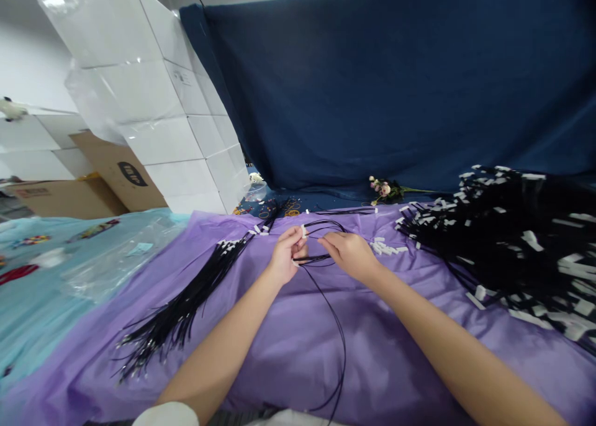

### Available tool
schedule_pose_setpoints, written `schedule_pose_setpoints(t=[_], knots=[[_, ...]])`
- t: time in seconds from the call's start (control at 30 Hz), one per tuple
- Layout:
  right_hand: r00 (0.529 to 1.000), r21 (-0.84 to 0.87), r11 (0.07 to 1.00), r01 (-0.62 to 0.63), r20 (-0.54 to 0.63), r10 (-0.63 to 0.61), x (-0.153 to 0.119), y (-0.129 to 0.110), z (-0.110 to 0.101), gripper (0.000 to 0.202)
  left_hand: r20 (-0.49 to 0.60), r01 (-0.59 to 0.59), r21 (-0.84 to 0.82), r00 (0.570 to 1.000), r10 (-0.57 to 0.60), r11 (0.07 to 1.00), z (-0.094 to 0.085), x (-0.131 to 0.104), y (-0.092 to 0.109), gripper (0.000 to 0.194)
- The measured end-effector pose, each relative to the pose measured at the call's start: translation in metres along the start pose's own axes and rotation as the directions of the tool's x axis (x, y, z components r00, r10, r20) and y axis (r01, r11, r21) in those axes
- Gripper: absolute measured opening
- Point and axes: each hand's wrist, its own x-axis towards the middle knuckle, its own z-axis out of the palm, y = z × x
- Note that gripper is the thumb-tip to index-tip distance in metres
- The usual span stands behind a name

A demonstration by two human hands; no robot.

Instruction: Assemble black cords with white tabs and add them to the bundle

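Observation:
My left hand (286,255) is closed around a bunch of thin black cords (342,333) with white end pieces showing at its fingers. The cords arch across to my right hand (351,255), and a long loop hangs down over the purple cloth (386,345). My right hand is pinched on the cords, a short gap from the left. Left of my hands lies a neat bundle of black cords (195,289) with white tags at its upper end. Just beyond my right hand is a small heap of white tags (385,247).
A large pile of black cords with white tags (503,233) covers the right side. Artificial flowers (384,189) lie before a dark blue curtain (372,90). Wrapped white boxes (172,128) stack up at the left, near a cardboard box (112,171). A clear plastic bag (112,267) lies on turquoise cloth.

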Motion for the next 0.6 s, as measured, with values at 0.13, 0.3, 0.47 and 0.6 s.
schedule_pose_setpoints(t=[0.13,0.3,0.47,0.6], knots=[[1.0,0.03,1.0,-0.003,0.007,0.003,0.0002,0.0,0.0001,0.034,-0.002,-0.003,0.007,1.0,0.003,1.0,0.0006,-0.0004,0.0004,0.023],[0.998,0.171,0.984,-0.056,0.0,0.057,0.0002,-0.0004,0.0002,0.027,-0.001,0.002,0.008,1.0,-0.002,1.0,0.0017,-0.0019,0.0019,0.023],[0.99,0.355,0.926,-0.13,0.0,0.139,0.0007,-0.0021,-0.0015,0.023,-0.006,0.007,-0.003,1.0,-0.007,1.0,0.0022,-0.0019,0.0014,0.023],[0.962,0.615,0.76,-0.212,-0.007,0.275,0.0055,-0.0018,-0.0005,0.029,-0.034,0.035,-0.06,0.999,-0.037,0.998,0.0025,0.0001,0.0019,0.023]])
